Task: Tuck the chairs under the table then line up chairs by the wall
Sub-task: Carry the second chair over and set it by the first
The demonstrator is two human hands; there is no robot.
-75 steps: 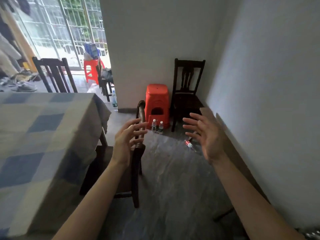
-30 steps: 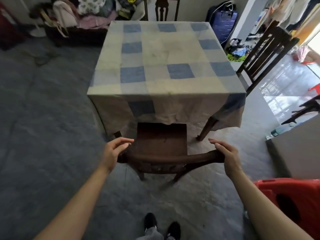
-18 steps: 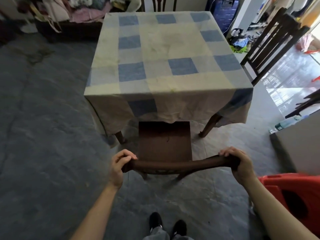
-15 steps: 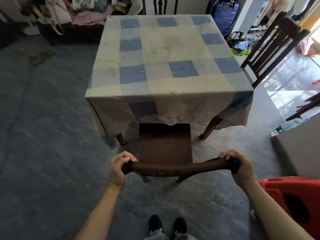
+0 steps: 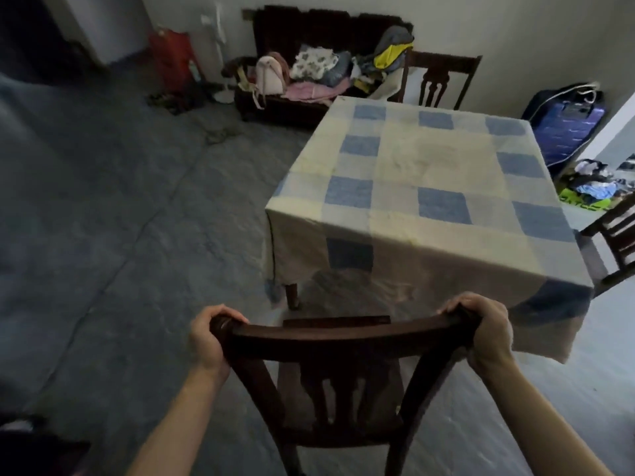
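A dark wooden chair (image 5: 343, 341) stands right in front of me, its back toward me. My left hand (image 5: 208, 340) grips the left end of its top rail and my right hand (image 5: 486, 333) grips the right end. Beyond the chair is the table (image 5: 429, 204), covered by a cream and blue checked cloth; the chair's seat sits in front of the table's near edge. A second dark chair (image 5: 439, 79) stands at the table's far side. Part of a third chair (image 5: 615, 242) shows at the table's right.
A dark bench (image 5: 309, 97) piled with clothes and bags stands against the far wall. A red container (image 5: 173, 60) and a white fan stand are at the back left. A blue suitcase (image 5: 567, 127) and a heap of clothes lie at the right. Grey floor spreads to the left.
The chair now sits closer to me and out from under the table, seen from lower down. The view has swung left. Both hands still hold the top rail.
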